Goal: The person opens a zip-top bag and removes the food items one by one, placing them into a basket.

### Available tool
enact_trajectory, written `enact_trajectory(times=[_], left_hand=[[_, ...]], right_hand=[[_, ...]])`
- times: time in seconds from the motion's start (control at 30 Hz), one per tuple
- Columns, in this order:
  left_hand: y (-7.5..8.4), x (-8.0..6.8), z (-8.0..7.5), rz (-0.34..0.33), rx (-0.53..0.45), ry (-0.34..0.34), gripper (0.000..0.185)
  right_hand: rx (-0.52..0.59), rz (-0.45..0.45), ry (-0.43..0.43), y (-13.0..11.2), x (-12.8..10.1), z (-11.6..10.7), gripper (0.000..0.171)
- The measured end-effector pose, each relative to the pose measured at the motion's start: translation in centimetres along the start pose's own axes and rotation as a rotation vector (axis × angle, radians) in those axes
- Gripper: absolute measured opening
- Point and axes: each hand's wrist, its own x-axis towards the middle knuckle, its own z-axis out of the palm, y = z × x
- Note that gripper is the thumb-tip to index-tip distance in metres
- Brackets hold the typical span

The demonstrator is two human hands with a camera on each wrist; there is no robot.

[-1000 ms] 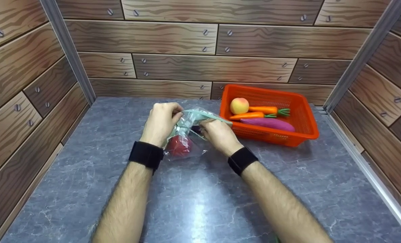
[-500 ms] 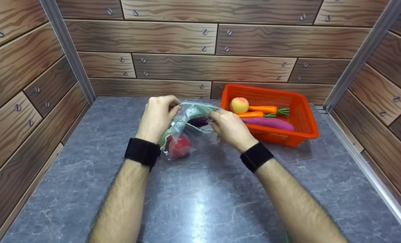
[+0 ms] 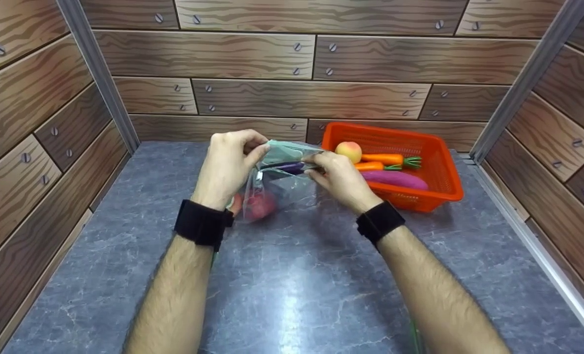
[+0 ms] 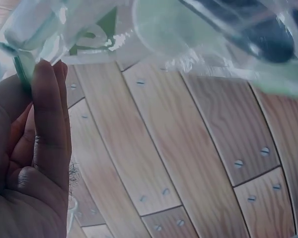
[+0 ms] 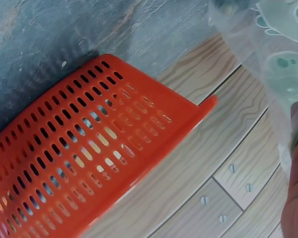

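Holding a bag [image 3: 284,152] taut, mid-frame, a person works with both bare hands above the table [image 3: 252,290]

Left hand [image 3: 225,164], left of centre: thumb and fingertips clamped together on the bag's pale green rim; left wrist view agrees, the edge pinched at its upper left

Right hand [image 3: 340,178], right of centre: thumb and fingers closed on the rim's other end, as far as I can see; whether they also touch the eggplant [image 3: 287,168] I cannot tell, and the right wrist view shows only part of the hand at its right edge

Just changed: both hands have risen in the frame and drawn apart; rim, crumpled a second ago, now runs stretched between them, and the eggplant shows more plainly, apparently inside. A red fruit [image 3: 261,205] sits low in the bag, hazed by plastic

My reading: mouth better spread, yet neither hand free while gripping it

Basket [image 3: 415,200], right of frame, unshifted: peach [image 3: 349,151], two carrots [image 3: 383,159], purple veg [image 3: 395,180] lying within
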Motion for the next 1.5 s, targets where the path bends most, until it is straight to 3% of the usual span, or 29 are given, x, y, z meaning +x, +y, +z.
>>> enact_trajectory(times=[0.17, 0.37, 0.67, 0.77, 1.0, 1.5], left_hand=[[0.9, 0.1, -0.6, -0.001, -0.012, 0.004, 0.014], [1.7, 0.1, -1.2, -0.011, -0.014, 0.024, 0.015], [2.9, -0.1, -1.6, 0.024, -0.016, 0.047, 0.017], [2.6, 0.3, -1.4, 0.021, -0.018, 0.076, 0.018], [0.8, 1.3, -0.7, -0.054, -0.004, 0.103, 0.017], [-0.2, 1.4, -0.6, -0.061, 0.009, 0.124, 0.016]], right_hand=[[0.055, 0.016, 0.005, 0.2, 0.2, -0.7, 0.028], [0.046, -0.018, 0.045, 0.3, 0.4, -1.5, 0.029], [0.091, -0.032, 0.085, 0.4, 0.6, -2.2, 0.028], [0.112, -0.024, 0.092, 0.4, 0.6, -2.6, 0.028], [0.102, 0.002, 0.12, 1.5, 0.1, -3.7, 0.03], [0.061, 0.093, 0.16, 3.2, -1.3, -6.6, 0.03]])
